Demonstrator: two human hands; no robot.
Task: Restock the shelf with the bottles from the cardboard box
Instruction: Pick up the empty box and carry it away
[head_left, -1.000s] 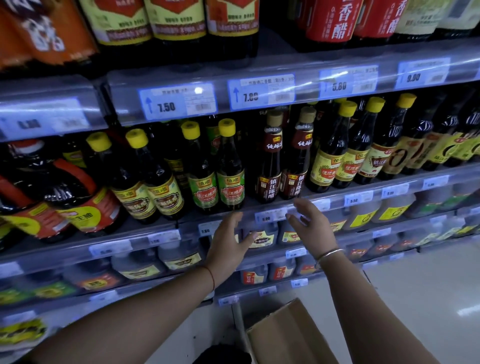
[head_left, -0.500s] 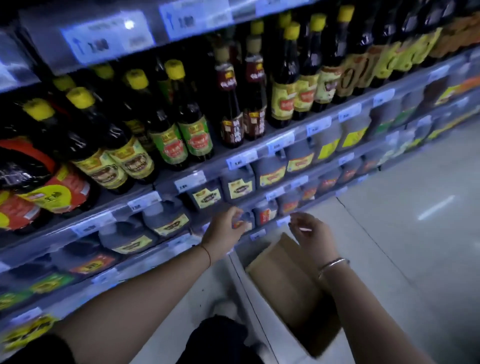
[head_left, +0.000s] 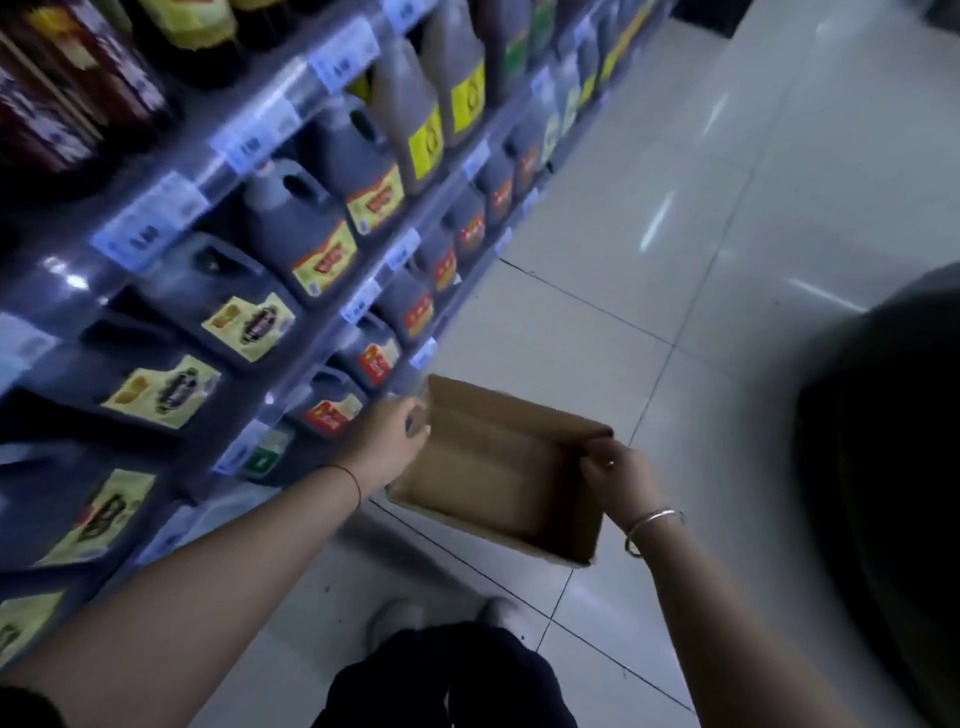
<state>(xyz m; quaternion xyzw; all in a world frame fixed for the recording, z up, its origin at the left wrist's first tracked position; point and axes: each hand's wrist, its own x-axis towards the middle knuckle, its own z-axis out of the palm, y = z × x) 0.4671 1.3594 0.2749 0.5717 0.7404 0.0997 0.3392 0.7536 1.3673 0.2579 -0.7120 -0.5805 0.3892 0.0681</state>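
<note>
1. The left hand (head_left: 387, 434) and the right hand (head_left: 618, 475) are each gripping an opposite end wall of the cardboard box (head_left: 498, 467), probably to lift it evenly.
2. The box is sitting low over the floor (head_left: 675, 260), just beside the shelf (head_left: 291, 358) of dark jugs; whether it is resting or raised is unclear.
3. No bottles are showing inside; its near corner is shadowed, and the labels are blurring.
</note>
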